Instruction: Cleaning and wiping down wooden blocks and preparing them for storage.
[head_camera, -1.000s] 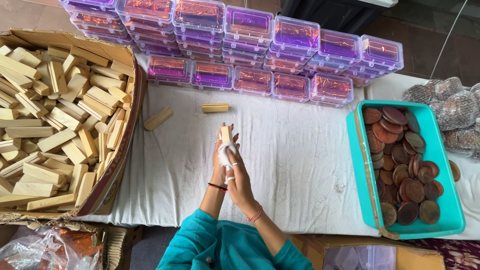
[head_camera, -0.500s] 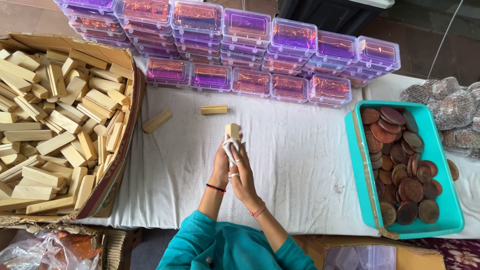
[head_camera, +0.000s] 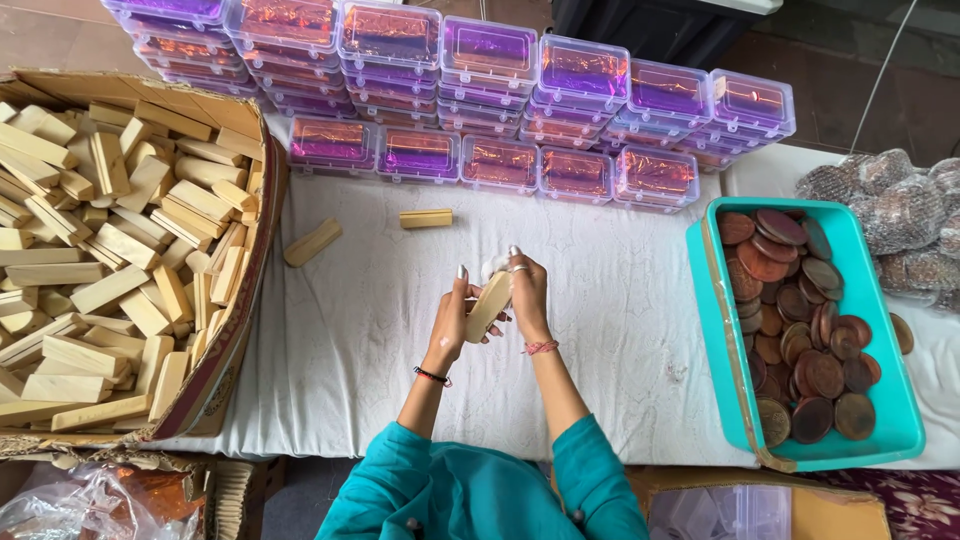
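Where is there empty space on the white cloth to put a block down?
Bare cloth lies between the hands and the teal tub, and between the cardboard box and the hands. The back, by the stacked cases, is crowded.

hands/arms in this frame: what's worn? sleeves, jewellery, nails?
Teal sleeves ending near the elbows, forearms bare. Left hand: dark beaded band with red at the wrist, pale polished nails. Right hand: thin red thread at the wrist, a ring on one of the fingers, pale polished nails. No gloves.
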